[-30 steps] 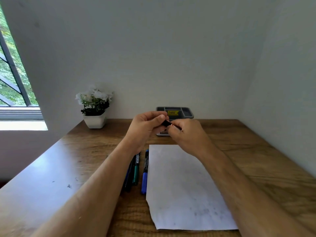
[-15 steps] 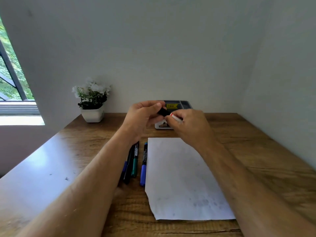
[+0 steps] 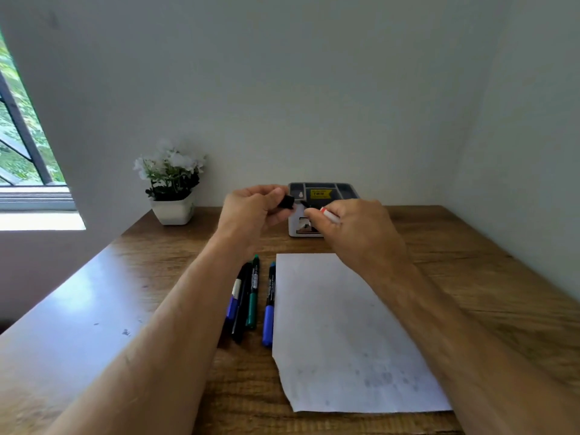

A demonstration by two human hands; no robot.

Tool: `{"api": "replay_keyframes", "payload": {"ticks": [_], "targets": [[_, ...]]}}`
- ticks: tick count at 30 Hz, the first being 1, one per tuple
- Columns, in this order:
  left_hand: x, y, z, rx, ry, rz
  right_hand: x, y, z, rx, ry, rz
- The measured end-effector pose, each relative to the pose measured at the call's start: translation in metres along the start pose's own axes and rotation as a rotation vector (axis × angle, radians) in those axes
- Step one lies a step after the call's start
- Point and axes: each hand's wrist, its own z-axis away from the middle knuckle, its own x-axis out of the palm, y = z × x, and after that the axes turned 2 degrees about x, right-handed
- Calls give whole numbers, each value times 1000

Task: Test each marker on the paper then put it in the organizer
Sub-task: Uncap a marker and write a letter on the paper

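1. Head view: both hands are raised over the far part of the table, in front of the organizer.
2. The left hand pinches a black cap between thumb and curled fingers.
3. The right hand curls round a marker; its white barrel with a red band shows above the fingers, and its dark tip points toward the cap, just apart from it, though blur makes the gap hard to judge.
4. The paper lies flat below the hands, faint smudges near its near edge.
5. Four capped markers lie side by side just left of the paper.
6. A potted plant stands at the far left by the wall.
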Motion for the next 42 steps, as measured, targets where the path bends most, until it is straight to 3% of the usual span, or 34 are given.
{"api": "replay_keyframes", "payload": {"ticks": [3, 6, 10, 14, 18, 28, 33, 39, 42], "targets": [[-12, 0, -6, -27, 9, -61, -7, 5, 1, 62, 40, -55], [-10, -3, -3, -36, -93, -192, -9, 10, -1, 137, 84, -196], [0, -1, 5, -13, -188, -318, -6, 9, -3, 313, 1, -452], [-1, -9, -1, 88, -244, -884, 11, 7, -1, 459, -130, -676], [-7, -16, -2, 19, -366, -1318, 29, 16, 14, 567, -186, -645], [5, -29, -7, -1, -371, -1379, 24, 34, 11, 526, -268, -518], [13, -27, -8, -17, -343, -1373, 15, 11, -5, 521, -127, -795], [14, -24, -15, -69, -337, -1401, 24, -3, -10, 678, 13, -1184], [13, -21, -19, -122, -385, -1428, 35, 2, 3, 651, -24, -1158]]}}
